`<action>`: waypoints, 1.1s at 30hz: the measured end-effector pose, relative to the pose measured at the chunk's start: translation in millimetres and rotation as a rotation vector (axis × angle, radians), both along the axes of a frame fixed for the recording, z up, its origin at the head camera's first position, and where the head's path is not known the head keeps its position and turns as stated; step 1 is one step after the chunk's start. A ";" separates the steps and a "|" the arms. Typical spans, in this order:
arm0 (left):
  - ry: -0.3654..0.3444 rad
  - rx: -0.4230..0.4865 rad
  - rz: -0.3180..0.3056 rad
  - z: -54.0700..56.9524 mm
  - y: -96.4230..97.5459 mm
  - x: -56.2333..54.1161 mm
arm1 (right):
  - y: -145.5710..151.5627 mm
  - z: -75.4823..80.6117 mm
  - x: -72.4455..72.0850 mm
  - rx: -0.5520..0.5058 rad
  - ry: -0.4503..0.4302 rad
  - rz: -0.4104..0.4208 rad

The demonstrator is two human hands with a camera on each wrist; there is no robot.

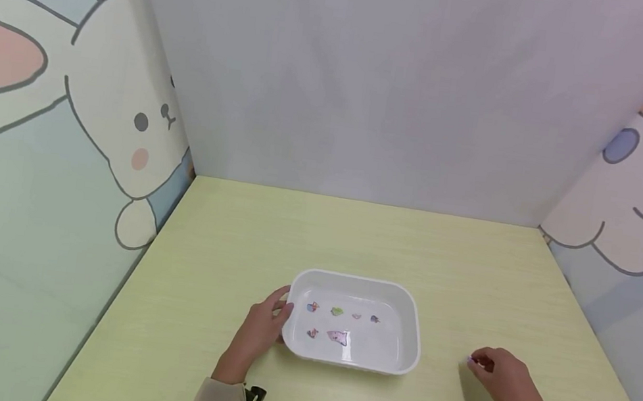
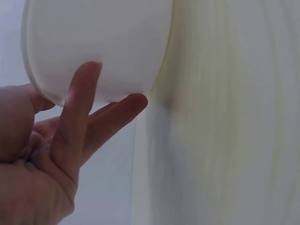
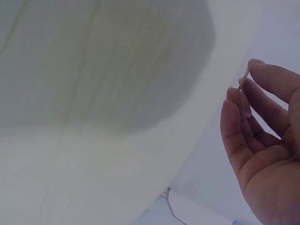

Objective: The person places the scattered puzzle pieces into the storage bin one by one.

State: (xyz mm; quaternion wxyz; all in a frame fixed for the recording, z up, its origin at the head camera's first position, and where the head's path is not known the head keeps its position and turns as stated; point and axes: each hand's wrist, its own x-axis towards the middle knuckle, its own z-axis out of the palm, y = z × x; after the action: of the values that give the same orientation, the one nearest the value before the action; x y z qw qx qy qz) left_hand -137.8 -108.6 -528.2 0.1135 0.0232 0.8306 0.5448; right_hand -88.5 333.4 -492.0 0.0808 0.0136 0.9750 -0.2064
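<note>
A white tray [image 1: 382,343] with rounded corners sits on the table, and several small coloured pieces, like cut-out stickers, lie on its floor. The largest is a pinkish piece [image 1: 337,337]; a green piece [image 1: 337,311] lies above it in the head view. My left hand [image 1: 260,331] grips the tray's left end, thumb at the rim and fingers against the outer wall. To the right of the tray, above the table, my right hand [image 1: 502,378] pinches a small thin flat piece [image 3: 243,78] between thumb and fingertip. It shows edge-on in the right wrist view, its picture hidden.
The pale yellow table [image 1: 222,235] runs back to a plain grey-white wall panel [image 1: 357,99]. Side walls with cartoon animals [image 1: 131,93] stand to the left and right. A dark band [image 1: 255,397] is at my left wrist.
</note>
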 end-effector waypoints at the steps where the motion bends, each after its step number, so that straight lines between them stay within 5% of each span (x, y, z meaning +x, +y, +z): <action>1: -0.001 0.001 0.001 0.2 0.1 0.0 | -0.7 1.0 -0.2 0.000 0.001 0.002; 15: -0.012 0.013 0.014 0.9 1.3 0.3 | -28.0 27.2 -2.4 -0.026 0.087 0.041; 33: -0.011 0.027 0.010 1.8 0.9 0.1 | -45.7 40.5 -7.9 -0.047 0.095 0.063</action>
State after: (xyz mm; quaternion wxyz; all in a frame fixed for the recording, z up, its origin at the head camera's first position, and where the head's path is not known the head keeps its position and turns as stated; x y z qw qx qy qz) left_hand -137.7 -107.7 -526.3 0.1151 0.0176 0.8226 0.5565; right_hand -96.3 287.7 -451.4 0.0413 -0.0288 0.9725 -0.2272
